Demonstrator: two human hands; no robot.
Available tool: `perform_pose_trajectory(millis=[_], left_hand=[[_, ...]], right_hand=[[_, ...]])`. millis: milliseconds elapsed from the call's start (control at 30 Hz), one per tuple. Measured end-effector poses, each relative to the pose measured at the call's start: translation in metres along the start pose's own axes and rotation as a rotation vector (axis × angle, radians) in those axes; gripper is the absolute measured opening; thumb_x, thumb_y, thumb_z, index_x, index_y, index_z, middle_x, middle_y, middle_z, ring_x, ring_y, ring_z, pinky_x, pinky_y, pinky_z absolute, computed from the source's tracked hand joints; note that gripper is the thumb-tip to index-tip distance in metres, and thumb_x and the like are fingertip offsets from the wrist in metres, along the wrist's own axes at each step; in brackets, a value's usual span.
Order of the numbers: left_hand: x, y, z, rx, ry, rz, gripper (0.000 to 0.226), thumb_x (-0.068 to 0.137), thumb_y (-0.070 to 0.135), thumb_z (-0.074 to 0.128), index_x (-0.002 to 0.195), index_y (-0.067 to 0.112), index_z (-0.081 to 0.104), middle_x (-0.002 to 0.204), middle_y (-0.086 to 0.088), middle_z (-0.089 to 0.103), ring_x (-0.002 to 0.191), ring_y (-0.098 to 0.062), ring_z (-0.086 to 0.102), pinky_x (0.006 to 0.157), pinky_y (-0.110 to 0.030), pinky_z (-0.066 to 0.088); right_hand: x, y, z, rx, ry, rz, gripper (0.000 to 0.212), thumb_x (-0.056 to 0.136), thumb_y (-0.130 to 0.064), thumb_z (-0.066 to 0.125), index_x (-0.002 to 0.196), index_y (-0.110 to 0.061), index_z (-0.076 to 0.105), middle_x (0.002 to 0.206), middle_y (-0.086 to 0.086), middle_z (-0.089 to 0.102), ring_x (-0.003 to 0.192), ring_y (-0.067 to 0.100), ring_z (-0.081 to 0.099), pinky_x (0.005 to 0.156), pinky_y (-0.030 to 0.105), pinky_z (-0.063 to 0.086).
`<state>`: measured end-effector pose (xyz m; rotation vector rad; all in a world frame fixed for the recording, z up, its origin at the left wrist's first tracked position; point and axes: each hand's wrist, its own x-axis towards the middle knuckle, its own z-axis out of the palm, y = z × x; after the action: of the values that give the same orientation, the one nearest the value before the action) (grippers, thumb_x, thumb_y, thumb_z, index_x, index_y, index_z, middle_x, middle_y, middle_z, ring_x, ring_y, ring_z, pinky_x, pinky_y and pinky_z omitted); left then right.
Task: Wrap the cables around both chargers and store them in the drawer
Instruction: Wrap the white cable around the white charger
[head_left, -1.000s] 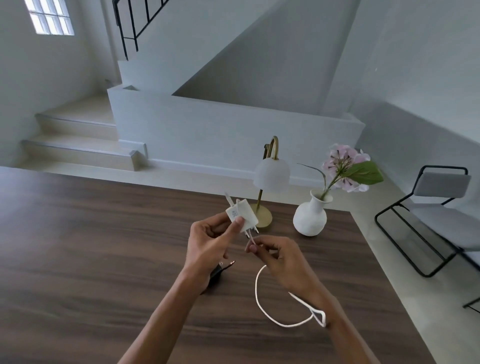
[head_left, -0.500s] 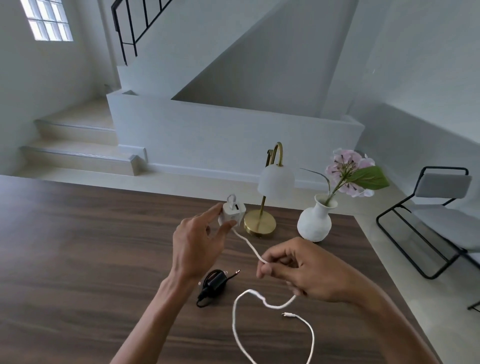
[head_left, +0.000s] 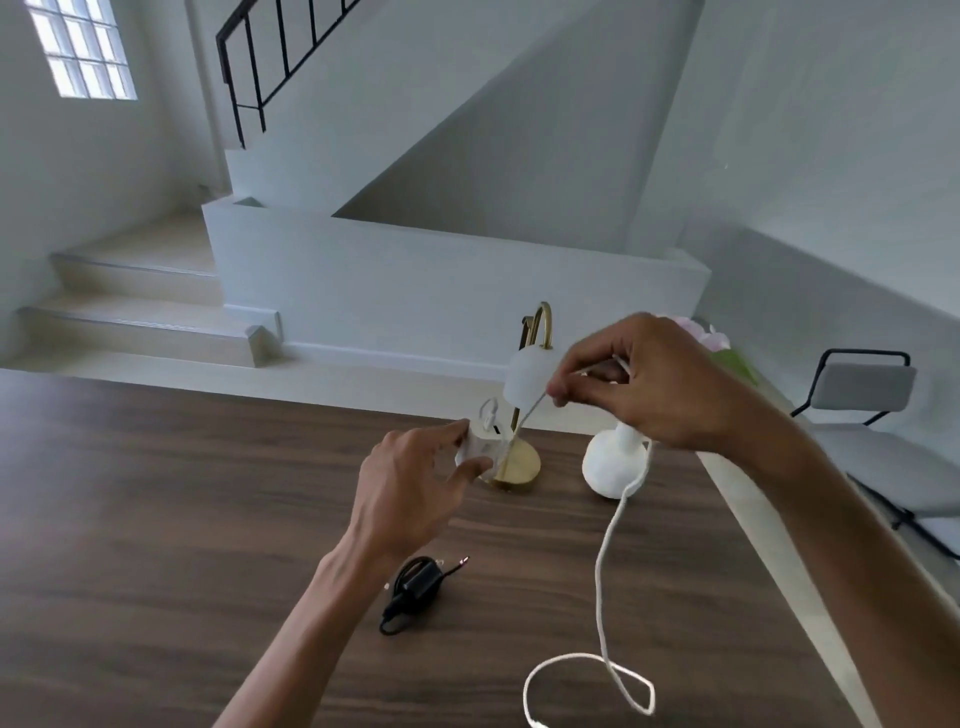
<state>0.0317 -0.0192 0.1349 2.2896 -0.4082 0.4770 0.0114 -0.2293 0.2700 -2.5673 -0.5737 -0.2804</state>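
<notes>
one dark wood table (head_left: 156, 519), white stairwell (head_left: 130, 291)

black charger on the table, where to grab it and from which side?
Probably across the two long sides of the black charger body, coming straight down from above. It lies flat on the table with its cable bundled at the near-left end and a plug tip sticking out at the far right, so the mid-body is the clearest part.

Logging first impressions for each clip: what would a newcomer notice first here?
Two bare arms reach over a dark wooden table: the left hand grips a white charger, the right hand pulls its white cable taut, slack looping near the front edge. A black charger lies wrapped between the arms.
</notes>
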Motion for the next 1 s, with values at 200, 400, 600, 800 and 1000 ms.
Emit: perform_pose_trajectory(millis=[200, 400, 600, 800, 1000], left_hand=[[0.002, 0.015, -0.008, -0.401, -0.267, 0.062, 0.030, 0.086, 0.032, 0.078, 0.116, 0.036, 0.075, 0.111, 0.029, 0.074, 0.097, -0.012, 0.073, 0.079, -0.030, 0.056], [0.002, 0.020, -0.018, -0.691, -0.321, 0.068, 0.032, 0.087, 0.021, 0.076, 0.119, 0.015, 0.075, 0.115, 0.005, 0.078, 0.103, -0.019, 0.075, 0.088, -0.040, 0.062], [0.001, 0.016, -0.019, -1.003, -0.172, -0.063, 0.034, 0.084, 0.014, 0.072, 0.115, 0.001, 0.074, 0.103, -0.015, 0.079, 0.051, 0.004, 0.057, 0.048, -0.011, 0.042], [0.005, -0.002, -0.012, -1.015, -0.007, -0.213, 0.033, 0.086, 0.024, 0.070, 0.115, 0.008, 0.076, 0.079, 0.006, 0.078, 0.053, -0.001, 0.048, 0.050, -0.024, 0.036], [0.009, 0.009, -0.003, -0.997, 0.074, -0.325, 0.030, 0.088, 0.026, 0.070, 0.114, 0.013, 0.076, 0.070, 0.012, 0.076, 0.051, 0.001, 0.056, 0.051, -0.019, 0.041]], right_hand=[[0.033, 0.020, -0.021, 0.100, 0.076, -0.133, 0.007, 0.086, -0.020, 0.075, 0.082, -0.027, 0.076, 0.084, -0.008, 0.071, 0.077, 0.001, 0.065, 0.071, 0.011, 0.045], [0.045, 0.057, 0.024, 0.405, 0.047, -0.030, 0.024, 0.092, 0.000, 0.064, 0.083, -0.022, 0.073, 0.079, -0.005, 0.074, 0.076, 0.001, 0.067, 0.071, 0.015, 0.052], [0.023, 0.066, 0.097, 0.646, -0.036, 0.159, 0.022, 0.098, -0.007, 0.058, 0.098, 0.012, 0.068, 0.082, 0.014, 0.068, 0.060, 0.011, 0.066, 0.053, 0.022, 0.053], [-0.012, 0.045, 0.139, 0.542, -0.062, 0.077, 0.028, 0.101, -0.015, 0.054, 0.077, -0.023, 0.065, 0.085, -0.005, 0.066, 0.079, 0.008, 0.064, 0.072, 0.028, 0.052], [-0.028, 0.023, 0.138, 0.539, -0.015, 0.164, 0.033, 0.103, -0.014, 0.047, 0.076, -0.012, 0.066, 0.076, 0.005, 0.070, 0.072, 0.009, 0.066, 0.072, 0.015, 0.048]])
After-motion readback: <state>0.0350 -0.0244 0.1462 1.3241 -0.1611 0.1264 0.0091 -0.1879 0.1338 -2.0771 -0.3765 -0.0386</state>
